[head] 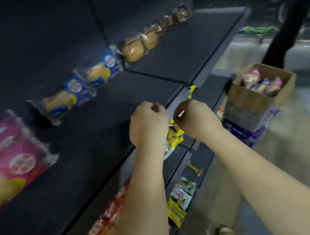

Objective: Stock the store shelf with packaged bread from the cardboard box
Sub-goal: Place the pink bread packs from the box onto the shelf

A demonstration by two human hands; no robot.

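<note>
Two fists; left hand (148,124) beside right hand (195,120).

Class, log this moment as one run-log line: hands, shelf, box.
left hand: curled, contents unclear | right hand: curled, contents unclear | shelf: bread packs along back | cardboard box: packs inside

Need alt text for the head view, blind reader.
A left hand and right hand hover, fingers curled, over the front edge of a dark store shelf. Packaged bread lines its back; a cardboard box of packages stands at right.
</note>
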